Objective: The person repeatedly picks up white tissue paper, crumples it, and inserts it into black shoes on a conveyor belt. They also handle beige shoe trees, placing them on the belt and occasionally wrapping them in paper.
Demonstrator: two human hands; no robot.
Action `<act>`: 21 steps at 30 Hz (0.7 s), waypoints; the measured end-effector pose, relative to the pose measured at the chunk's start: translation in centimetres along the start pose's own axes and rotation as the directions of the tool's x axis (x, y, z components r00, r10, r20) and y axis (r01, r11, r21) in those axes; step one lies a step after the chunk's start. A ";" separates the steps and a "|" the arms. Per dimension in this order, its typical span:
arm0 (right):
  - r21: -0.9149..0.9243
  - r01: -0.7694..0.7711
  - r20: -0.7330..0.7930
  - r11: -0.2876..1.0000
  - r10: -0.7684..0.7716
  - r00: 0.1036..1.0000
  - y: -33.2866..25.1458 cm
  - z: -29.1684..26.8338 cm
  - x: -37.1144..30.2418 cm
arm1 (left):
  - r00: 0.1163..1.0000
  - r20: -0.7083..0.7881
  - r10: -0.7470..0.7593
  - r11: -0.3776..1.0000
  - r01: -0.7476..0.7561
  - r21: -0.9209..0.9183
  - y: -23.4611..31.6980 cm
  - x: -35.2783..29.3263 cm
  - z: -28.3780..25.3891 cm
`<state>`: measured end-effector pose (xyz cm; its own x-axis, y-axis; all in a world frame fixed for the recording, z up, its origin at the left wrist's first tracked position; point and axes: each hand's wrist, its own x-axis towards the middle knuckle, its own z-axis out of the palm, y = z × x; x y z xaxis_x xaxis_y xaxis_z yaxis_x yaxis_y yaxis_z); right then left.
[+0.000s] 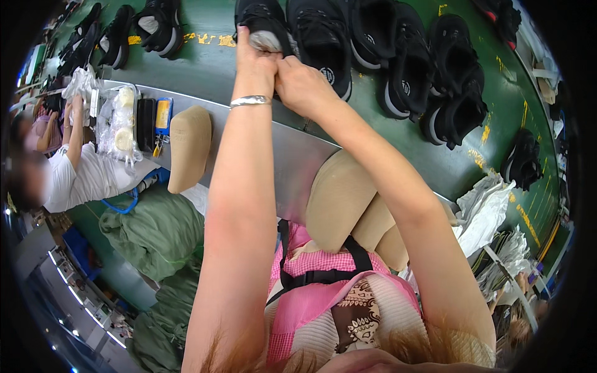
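Straight ahead of me, at the far end of my reach, a black sneaker [258, 13] has crumpled whitish paper [266, 41] in its opening. My left hand [254, 59] is closed around the heel end of this shoe, thumb up along its left side. Against it, my right hand [305, 84] has its fingers curled and pressed together at the right edge of the heel. The fingertips are partly hidden. Right beside the held shoe lies another black sneaker [320, 46], toe pointing away.
More black sneakers [404, 68] lie on the green belt [211, 65]. Tan sole-shaped pieces [339, 199] are near my body, with another tan piece [189, 149] on the metal ledge [289, 163]. White paper [488, 205] is piled at right. A co-worker's arm [76, 133] reaches in at left.
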<state>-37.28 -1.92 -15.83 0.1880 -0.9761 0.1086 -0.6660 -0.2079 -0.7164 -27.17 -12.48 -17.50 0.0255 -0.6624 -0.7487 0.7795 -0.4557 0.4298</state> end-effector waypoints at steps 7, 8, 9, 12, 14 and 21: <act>0.091 -0.024 -0.026 0.996 0.026 0.999 0.4 -0.2 0.0 | 0.979 0.059 0.193 0.981 -0.191 -0.047 -0.9 1.9 0.9; 0.107 -0.019 -0.039 0.994 0.023 0.999 0.2 -0.1 0.1 | 0.974 0.066 0.215 0.977 -0.214 -0.022 -0.5 2.2 1.0; 0.122 -0.016 -0.022 0.992 0.019 1.000 -0.1 0.0 0.1 | 0.977 0.059 0.204 0.978 -0.206 0.032 0.1 2.4 1.0; 0.176 0.019 -0.033 0.984 -0.014 0.999 -0.1 0.1 -0.1 | 0.988 0.083 0.126 0.967 -0.142 0.212 1.5 2.0 1.7; 0.149 0.054 -0.106 0.987 -0.038 0.994 0.1 -1.3 -0.5 | 0.999 -0.022 -0.023 0.947 0.029 0.319 2.5 0.8 2.9; -0.352 -0.251 -0.387 0.902 0.105 0.916 5.9 -10.0 -1.1 | 0.989 0.029 0.146 0.971 -0.149 0.188 2.1 1.1 0.7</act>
<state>-48.60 -2.65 -13.26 -0.1765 -0.9403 0.2910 -0.9017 0.0359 -0.4309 -25.93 -14.63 -17.09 0.1210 -0.7387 -0.6631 0.6355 -0.4555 0.6235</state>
